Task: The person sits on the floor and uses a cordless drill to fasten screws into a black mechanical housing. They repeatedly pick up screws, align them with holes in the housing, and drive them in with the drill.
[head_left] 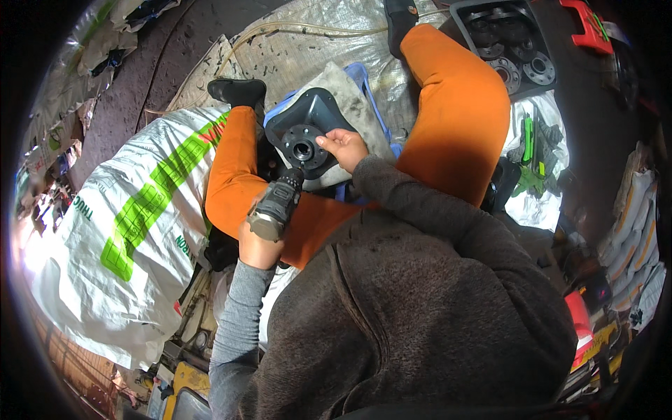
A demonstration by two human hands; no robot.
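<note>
A round dark flange [312,133] with a ring of holes and an open hub at its middle lies in a black square-mouthed moulded piece [318,103]. The thumb and fingers of my right hand [344,148] are closed on the flange's right edge. Below and to the left, my left hand [260,246] is wrapped around a dark power drill [275,208], whose body covers most of the fingers. The drill's nose points at the flange's lower rim; whether it touches cannot be made out. Under the black piece is a pale cloth [343,94] over a blue plastic stool [362,78].
A dark crate [476,28] with several similar round flanges stands at the far right. Near it are a red plastic piece [590,26] and a white bag [535,203] with green items. A large white-and-green sack [133,231] fills the left. A hose [280,26] crosses the sheet ahead.
</note>
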